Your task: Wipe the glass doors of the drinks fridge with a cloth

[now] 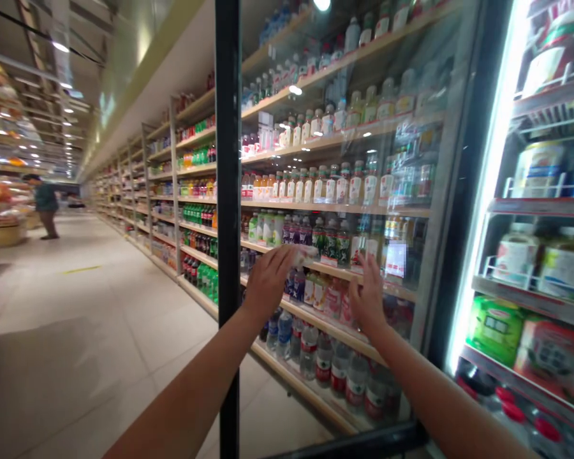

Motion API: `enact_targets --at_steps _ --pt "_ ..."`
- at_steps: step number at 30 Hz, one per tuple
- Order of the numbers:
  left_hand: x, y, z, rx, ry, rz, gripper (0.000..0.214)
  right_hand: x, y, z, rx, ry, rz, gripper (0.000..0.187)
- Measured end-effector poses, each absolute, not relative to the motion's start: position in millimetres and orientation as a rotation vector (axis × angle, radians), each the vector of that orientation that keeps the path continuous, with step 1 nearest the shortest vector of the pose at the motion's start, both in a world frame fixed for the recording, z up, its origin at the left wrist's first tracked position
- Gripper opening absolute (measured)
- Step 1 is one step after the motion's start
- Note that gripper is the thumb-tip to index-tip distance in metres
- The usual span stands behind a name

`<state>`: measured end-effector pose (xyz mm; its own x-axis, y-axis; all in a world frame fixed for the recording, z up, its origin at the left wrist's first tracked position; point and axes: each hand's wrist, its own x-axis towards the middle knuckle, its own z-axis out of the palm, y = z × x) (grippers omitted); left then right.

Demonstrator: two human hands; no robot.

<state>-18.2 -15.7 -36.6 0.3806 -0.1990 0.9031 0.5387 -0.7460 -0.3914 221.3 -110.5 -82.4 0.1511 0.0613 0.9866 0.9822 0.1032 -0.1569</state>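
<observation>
A glass fridge door (411,159) in a black frame (228,191) swings out in front of me. My left hand (268,280) presses against the glass, fingers closed on a small whitish cloth-like thing (304,255). My right hand (367,299) lies flat on the same pane a little to the right, fingers stretched upward and holding nothing. Both forearms reach up from the bottom of the view. Shelves of bottled drinks (316,185) show through the glass.
The lit fridge interior (540,268) at the right holds tubs and packets on wire shelves. A long aisle of drink shelving (172,197) runs off to the left over a pale tiled floor (76,331). A person (45,204) stands far down the aisle.
</observation>
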Motion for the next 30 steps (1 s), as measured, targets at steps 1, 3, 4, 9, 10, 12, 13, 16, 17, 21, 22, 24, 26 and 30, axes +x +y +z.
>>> enact_targets --at_steps 1,3,4,9,10,12,13,16,17,21,22,24,26,30 --pt "-17 -16 -35 -1.983 -0.309 -1.449 0.047 205 -112 -74 -1.193 -1.289 -0.992 0.056" --pt "-14 -15 -41 -2.025 -0.288 -1.466 0.051 173 -111 -59 -1.092 -1.547 -1.014 0.061" --pt "-14 -14 -47 -2.045 -0.265 -1.472 0.054 159 -109 -54 -1.048 -1.671 -1.032 0.064" --pt "-18 -11 -68 -2.149 -0.343 -1.664 0.062 131 -83 -53 -1.004 -1.938 -1.084 0.073" --pt "-21 -12 -69 -2.179 -0.353 -1.707 0.061 133 -78 -57 -0.999 -1.947 -1.097 0.073" --pt "-27 -15 -72 -2.233 -0.313 -1.776 0.058 140 -71 -66 -0.975 -1.974 -1.128 0.069" --pt "-31 -17 -75 -2.263 -0.279 -1.792 0.056 144 -70 -70 -0.958 -1.992 -1.148 0.066" --pt "-40 -24 -89 -2.367 -0.217 -1.801 0.053 151 -73 -79 -0.877 -2.049 -1.243 0.054" --pt "-42 -26 -95 -2.388 -0.214 -1.808 0.052 152 -76 -80 -0.851 -2.062 -1.287 0.051" --pt "-44 -30 -102 -2.358 -0.230 -1.944 0.039 149 -85 -67 -0.786 -2.109 -1.406 0.040" --pt "-44 -30 -98 -2.300 -0.233 -2.003 0.034 150 -87 -59 -0.766 -2.123 -1.419 0.036" --pt "-43 -28 -83 -2.137 -0.246 -2.101 0.027 155 -89 -38 -0.762 -2.077 -1.428 0.031" --pt "-39 -25 -64 -2.008 -0.278 -2.067 0.026 165 -90 -21 -0.845 -1.867 -1.412 0.031" --pt "-24 -16 -38 -1.952 -0.464 -1.669 0.044 188 -87 -18 -0.966 -1.606 -1.350 0.039"
